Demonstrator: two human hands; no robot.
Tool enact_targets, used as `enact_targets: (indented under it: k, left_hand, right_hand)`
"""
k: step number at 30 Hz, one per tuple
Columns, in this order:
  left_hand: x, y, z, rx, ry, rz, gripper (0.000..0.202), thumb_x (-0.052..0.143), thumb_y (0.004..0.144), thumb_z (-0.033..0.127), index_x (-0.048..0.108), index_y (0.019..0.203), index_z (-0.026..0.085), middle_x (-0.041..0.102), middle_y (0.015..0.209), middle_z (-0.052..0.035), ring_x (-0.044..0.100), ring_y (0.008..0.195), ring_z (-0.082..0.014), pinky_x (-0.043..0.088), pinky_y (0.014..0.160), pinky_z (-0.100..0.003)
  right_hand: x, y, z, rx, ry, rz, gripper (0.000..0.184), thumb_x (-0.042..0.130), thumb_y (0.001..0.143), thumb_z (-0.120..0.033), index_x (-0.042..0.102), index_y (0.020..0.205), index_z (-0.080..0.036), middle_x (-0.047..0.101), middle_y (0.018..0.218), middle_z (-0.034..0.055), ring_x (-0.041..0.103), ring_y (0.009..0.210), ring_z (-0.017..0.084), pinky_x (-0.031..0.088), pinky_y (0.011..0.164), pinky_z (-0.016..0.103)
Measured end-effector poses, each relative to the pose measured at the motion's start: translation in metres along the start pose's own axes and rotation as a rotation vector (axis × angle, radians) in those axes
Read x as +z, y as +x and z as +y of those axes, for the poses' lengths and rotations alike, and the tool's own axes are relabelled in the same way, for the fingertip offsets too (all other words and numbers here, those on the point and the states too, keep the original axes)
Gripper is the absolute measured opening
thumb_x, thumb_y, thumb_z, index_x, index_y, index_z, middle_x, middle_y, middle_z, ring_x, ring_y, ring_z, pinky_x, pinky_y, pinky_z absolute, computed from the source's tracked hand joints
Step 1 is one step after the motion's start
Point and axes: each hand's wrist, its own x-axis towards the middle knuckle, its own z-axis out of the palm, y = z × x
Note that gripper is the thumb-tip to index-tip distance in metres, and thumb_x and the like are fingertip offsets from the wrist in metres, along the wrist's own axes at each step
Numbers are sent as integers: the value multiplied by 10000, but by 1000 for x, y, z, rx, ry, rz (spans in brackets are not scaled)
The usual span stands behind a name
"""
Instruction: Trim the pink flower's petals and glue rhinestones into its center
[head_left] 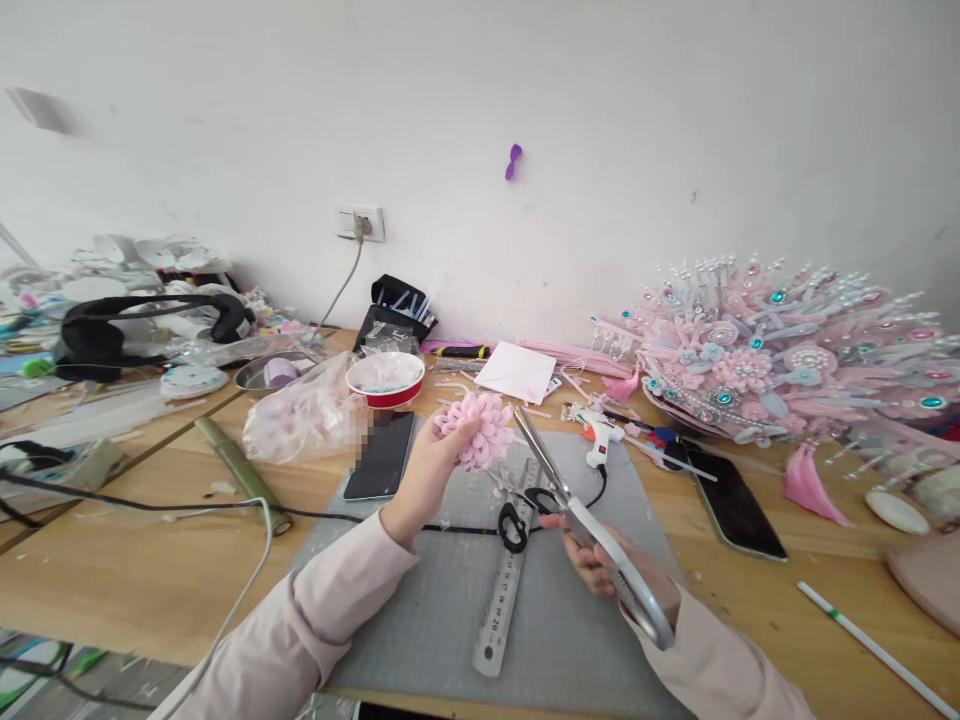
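My left hand (431,465) pinches a pink layered fabric flower (480,430) above the cutting mat. In my right hand (619,560) is a large pair of scissors (574,500) with silver blades and a thick grey handle. Its blades point up and away, their tips close to the flower's right side. Below and between the hands, small black-handled scissors (513,525) lie across a steel ruler (499,620). A white glue gun (602,445) rests behind my right hand. The fingers inside the large handle are partly hidden.
The grey cutting mat (420,640) covers the middle of the wooden table. Phones (739,505) lie on both sides. A red-and-white bowl (386,395) and a plastic bag (300,415) stand left; a beaded pink headdress (750,360) fills the back right. A black cable (225,503) crosses the table.
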Motion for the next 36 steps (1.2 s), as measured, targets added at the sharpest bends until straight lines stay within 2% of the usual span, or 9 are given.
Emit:
enact_targets:
  k: [3, 8, 11, 14, 18, 25, 36]
  left_hand:
    - [1, 0, -1, 13, 31, -9, 324, 669, 673, 331, 601, 933, 151, 672, 953, -63, 619, 806, -169, 454, 683, -258]
    - [9, -10, -3, 33, 135, -36, 299, 681, 658, 318, 585, 888, 155, 661, 884, -40, 606, 789, -167, 449, 697, -265]
    - [15, -23, -9, 19, 240, -124, 260, 685, 650, 315, 560, 826, 170, 635, 785, -6, 588, 713, -148, 441, 657, -252]
    - [20, -34, -17, 30, 368, -218, 211, 658, 679, 313, 533, 794, 188, 588, 709, 24, 544, 634, -125, 412, 592, -227]
    - [21, -44, -25, 80, 517, -293, 190, 636, 702, 330, 526, 788, 201, 561, 675, 31, 508, 599, -124, 385, 560, -222]
    - [21, -48, -31, 62, 593, -357, 191, 609, 726, 340, 523, 825, 201, 569, 717, 17, 519, 637, -133, 394, 593, -229]
    - [24, -41, -29, -193, 240, -336, 287, 705, 627, 347, 530, 778, 177, 594, 726, 19, 560, 653, -128, 435, 628, -244]
  right_hand:
    - [2, 3, 3, -52, -53, 139, 644, 731, 502, -557, 570, 993, -173, 339, 527, -110, 176, 349, -6, 94, 312, 151]
    - [7, 7, 4, -108, -22, 371, 404, 702, 575, -465, 475, 796, -215, 298, 446, -129, 200, 317, 14, 139, 310, 146]
    - [13, 7, 1, -286, 27, 492, 420, 734, 560, -404, 388, 721, -229, 344, 462, -121, 278, 343, 30, 203, 314, 138]
    - [19, 7, 0, -486, 10, 558, 419, 733, 593, -375, 353, 688, -224, 481, 563, -84, 392, 389, 45, 305, 332, 161]
    - [21, 7, -1, -527, -38, 568, 466, 768, 564, -354, 340, 695, -224, 597, 713, -37, 494, 434, 69, 392, 390, 213]
    - [18, 8, -3, -483, -64, 536, 511, 800, 513, -339, 326, 669, -228, 597, 630, -61, 527, 485, 85, 419, 427, 214]
    - [19, 6, -6, -469, 7, 581, 458, 794, 504, -275, 362, 646, -217, 643, 611, -37, 573, 497, 108, 477, 477, 251]
